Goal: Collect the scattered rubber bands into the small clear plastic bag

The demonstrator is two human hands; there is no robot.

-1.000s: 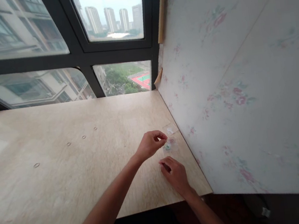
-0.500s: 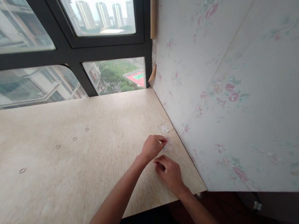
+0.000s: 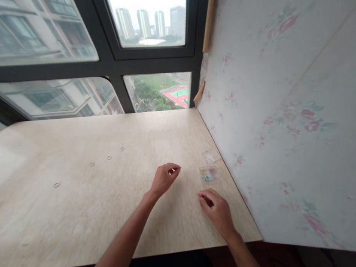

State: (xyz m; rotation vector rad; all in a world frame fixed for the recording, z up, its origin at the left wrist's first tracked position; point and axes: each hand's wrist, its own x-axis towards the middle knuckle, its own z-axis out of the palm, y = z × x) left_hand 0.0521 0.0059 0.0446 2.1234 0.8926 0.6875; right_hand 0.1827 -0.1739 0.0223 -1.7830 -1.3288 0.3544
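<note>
Pale counter: clear case, seemingly coloured bands inside.

beside a flowered wall, a dark-framed window shows towers, trees and a sports court.

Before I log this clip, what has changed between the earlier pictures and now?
The left hand has moved left from the clear container, which now shows fully; whether that hand holds anything is unclear. The right hand stays by the container's near side, and the four rings lie as before.
</note>
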